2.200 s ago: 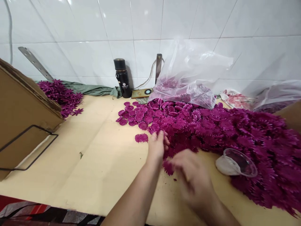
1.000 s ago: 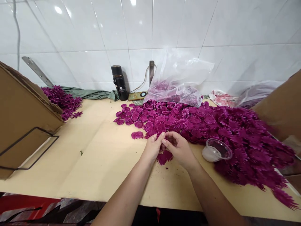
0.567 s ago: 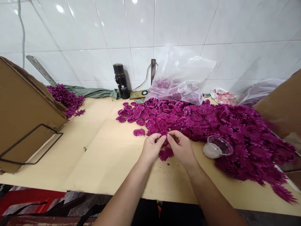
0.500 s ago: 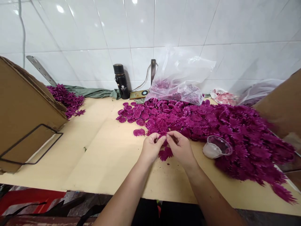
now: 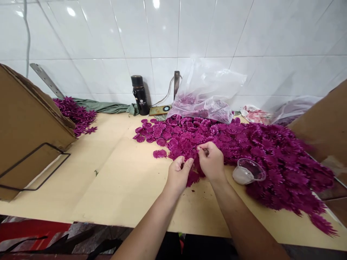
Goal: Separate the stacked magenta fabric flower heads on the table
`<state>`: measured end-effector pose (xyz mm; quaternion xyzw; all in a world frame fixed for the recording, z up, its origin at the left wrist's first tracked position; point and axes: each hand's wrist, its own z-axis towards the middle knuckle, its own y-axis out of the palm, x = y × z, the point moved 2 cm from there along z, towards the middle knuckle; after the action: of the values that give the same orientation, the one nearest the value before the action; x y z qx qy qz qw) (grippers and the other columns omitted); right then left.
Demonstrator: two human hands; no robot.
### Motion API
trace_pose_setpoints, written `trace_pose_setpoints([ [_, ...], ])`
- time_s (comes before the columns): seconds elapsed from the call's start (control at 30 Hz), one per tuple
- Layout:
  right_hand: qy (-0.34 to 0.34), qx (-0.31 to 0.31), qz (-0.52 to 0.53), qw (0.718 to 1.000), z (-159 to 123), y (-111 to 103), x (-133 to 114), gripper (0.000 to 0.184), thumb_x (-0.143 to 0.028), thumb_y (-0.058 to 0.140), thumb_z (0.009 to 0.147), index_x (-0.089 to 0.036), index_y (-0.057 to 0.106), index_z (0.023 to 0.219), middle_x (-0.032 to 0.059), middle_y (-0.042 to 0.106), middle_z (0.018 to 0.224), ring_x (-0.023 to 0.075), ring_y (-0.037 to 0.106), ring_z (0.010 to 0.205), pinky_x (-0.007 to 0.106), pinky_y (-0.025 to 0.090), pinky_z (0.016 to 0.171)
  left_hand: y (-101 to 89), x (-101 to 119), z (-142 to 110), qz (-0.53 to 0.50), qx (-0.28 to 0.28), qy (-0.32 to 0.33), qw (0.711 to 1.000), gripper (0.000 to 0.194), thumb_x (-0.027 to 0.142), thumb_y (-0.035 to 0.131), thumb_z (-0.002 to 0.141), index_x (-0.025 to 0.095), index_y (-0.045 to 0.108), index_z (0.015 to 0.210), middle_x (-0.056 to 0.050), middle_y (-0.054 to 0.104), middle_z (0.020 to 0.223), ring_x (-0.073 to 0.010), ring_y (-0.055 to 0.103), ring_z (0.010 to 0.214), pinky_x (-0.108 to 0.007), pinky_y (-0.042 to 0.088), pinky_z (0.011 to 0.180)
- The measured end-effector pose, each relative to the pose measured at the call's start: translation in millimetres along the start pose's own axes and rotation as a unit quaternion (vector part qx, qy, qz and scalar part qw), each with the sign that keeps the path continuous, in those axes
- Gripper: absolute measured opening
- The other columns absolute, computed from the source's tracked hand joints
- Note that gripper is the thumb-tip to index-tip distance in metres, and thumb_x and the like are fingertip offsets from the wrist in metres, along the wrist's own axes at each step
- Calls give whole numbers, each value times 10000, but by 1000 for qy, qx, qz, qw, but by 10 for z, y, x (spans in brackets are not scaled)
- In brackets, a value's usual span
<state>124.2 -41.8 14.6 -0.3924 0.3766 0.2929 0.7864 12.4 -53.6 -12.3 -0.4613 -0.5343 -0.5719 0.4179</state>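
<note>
Just in front of a large heap of purple artificial flower pieces (image 5: 244, 141), both my hands are raised over the table. Thumb and fingers of my left hand (image 5: 179, 175) are pinched together; what lies between them blends into the purple behind. My right hand (image 5: 213, 160) is closed, a small bit of purple flower piece showing at its thumb and fingertip. Beneath the hands lies a loose purple flower piece (image 5: 192, 178), partly covered. To the right of my right hand a clear plastic cup (image 5: 245, 175) with whitish contents leans against the heap.
A clear plastic bag (image 5: 208, 94) of flower pieces stands behind the heap, beside a black bottle (image 5: 140, 95) and a gold-coloured device (image 5: 159, 109). Cardboard boxes stand left (image 5: 32, 130) and right (image 5: 322, 130). More purple pieces (image 5: 78, 115) lie behind the left box.
My hands, fingertips together before, have come apart. The right hand has moved up and turned inward; the left sits slightly lower and to the right. The view has shifted slightly.
</note>
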Motion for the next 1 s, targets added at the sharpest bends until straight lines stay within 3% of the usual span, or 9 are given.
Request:
trace_pose_setpoints([
  [0.2,-23,37,-26,999,222,165,-99,71,-236,465,720,-221,497,658,51,620,661,202,563,613,340,437,632,-12,95,40,-4,43,44,998,363,471,622,691,188,419,587,49,393,574,-93,347,570,-224,319,564],
  [0.37,-20,29,-27,999,320,320,-156,45,-203,478,711,-216,495,672,47,617,673,201,568,625,335,447,649,-51,140,115,11,51,73,996,281,411,590,732,190,456,620,38,425,603,-111,371,605,-240,343,617],
  [0.5,20,68,-50,996,534,167,-27,59,-168,456,717,-212,481,685,62,598,687,213,561,661,363,450,684,-91,194,-35,46,65,89,993,309,386,576,759,194,421,573,35,385,581,-112,343,581,-242,318,585],
  [0.57,46,100,-59,992,651,16,78,86,-166,414,739,-203,476,693,81,572,678,226,552,672,400,449,696,-119,204,-146,75,48,114,989,319,390,561,778,191,434,563,27,384,583,-116,355,587,-244,309,572],
  [0.63,47,97,-59,992,707,-74,144,78,-171,431,739,-189,501,709,74,563,680,218,555,663,403,461,702,-145,180,-194,80,9,89,993,287,394,576,769,184,490,594,17,431,600,-119,390,599,-246,334,585],
  [0.73,-3,45,-38,998,614,-47,102,159,-149,500,693,-160,579,830,90,601,852,187,583,679,385,495,717,-194,140,-125,25,13,12,1000,242,372,688,653,179,542,652,4,542,640,-131,481,641,-249,392,625],
  [0.83,-71,-35,1,997,362,25,-53,297,-217,545,717,-173,610,1004,138,540,1163,206,601,872,383,517,759,-218,139,-18,-30,15,-24,999,280,354,744,577,168,579,704,-14,608,694,-142,539,683,-271,435,682],
  [1.0,-20,-236,87,968,-51,37,-160,284,-369,539,783,-178,618,977,80,655,907,188,618,807,355,516,738,-209,105,14,-36,-26,-51,998,290,394,712,623,151,581,713,-1,586,660,-127,524,637,-272,438,651],
])
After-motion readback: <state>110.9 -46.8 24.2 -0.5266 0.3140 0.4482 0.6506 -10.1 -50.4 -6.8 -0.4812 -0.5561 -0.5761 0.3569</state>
